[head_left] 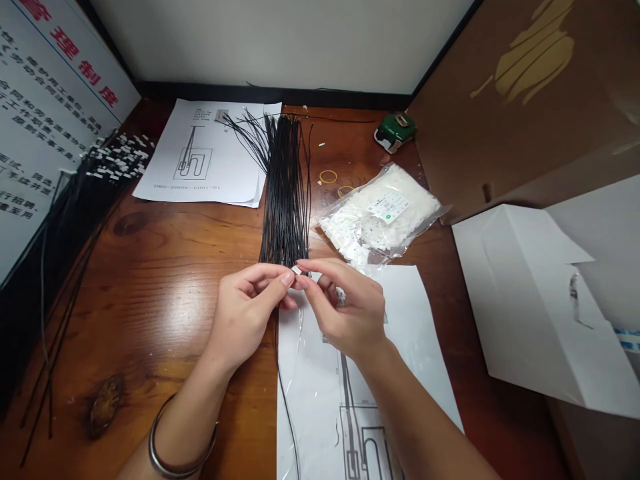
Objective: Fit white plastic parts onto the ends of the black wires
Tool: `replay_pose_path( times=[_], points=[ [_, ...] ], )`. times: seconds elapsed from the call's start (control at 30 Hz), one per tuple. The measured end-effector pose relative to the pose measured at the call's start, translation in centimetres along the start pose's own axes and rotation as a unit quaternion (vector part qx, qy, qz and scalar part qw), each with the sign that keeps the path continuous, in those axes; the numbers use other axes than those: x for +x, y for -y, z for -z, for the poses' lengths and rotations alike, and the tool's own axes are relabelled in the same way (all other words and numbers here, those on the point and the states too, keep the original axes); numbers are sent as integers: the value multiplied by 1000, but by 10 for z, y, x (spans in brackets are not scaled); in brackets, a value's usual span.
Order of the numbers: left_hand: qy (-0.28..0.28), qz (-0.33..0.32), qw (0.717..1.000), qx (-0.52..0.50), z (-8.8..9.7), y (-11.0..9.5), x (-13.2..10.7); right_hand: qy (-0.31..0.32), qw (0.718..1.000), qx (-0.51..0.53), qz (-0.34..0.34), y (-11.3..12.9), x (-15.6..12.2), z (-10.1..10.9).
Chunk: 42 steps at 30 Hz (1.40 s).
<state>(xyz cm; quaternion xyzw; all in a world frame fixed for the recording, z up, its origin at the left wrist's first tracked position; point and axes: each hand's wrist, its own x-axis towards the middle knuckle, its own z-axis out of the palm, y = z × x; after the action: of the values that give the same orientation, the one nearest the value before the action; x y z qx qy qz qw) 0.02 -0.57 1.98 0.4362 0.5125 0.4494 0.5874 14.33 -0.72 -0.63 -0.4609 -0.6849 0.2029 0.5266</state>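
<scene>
My left hand [247, 303] and my right hand [345, 307] meet above the wooden table [170, 267], fingertips pinched together. Between them sits a small white connector [297, 270]. A single thin black wire [284, 387] hangs from my left hand's pinch down towards me. Just behind my fingers lies a bundle of black wires [285, 193], running away from me. A clear bag of white connectors [383, 213] rests to the right of the bundle. My right hand also seems to hold small white pieces in its palm.
A printed drawing sheet [215, 153] lies at the back, another [425, 347] under my hands. Finished black wires with white ends [107, 160] lie at the left. Yellow rubber bands [328, 177], a green tape measure [395, 130], a white box [530, 300] and brown cardboard [525, 100] stand right.
</scene>
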Motion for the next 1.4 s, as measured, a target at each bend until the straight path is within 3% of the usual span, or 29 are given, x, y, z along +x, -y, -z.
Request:
replay_pose_path(
  times=[0.17,0.33,0.6,0.8,1.2,1.4],
  points=[
    [4,-15,1000,3,0,0,-1,-19,1000,22,5,-1,0,-1],
    [-33,-49,998,3,-4,3,-1,-41,996,72,-46,2,2,-1],
    [-64,-112,989,73,-5,6,-4,-29,991,109,-71,5,4,0],
    [-55,-128,987,87,-5,8,-3,-13,990,112,-88,6,4,1],
    [-46,-84,995,39,-7,1,-3,-14,995,85,-53,6,4,1],
    [-35,-73,996,42,-6,4,-3,-11,993,91,-73,4,2,1]
  ],
)
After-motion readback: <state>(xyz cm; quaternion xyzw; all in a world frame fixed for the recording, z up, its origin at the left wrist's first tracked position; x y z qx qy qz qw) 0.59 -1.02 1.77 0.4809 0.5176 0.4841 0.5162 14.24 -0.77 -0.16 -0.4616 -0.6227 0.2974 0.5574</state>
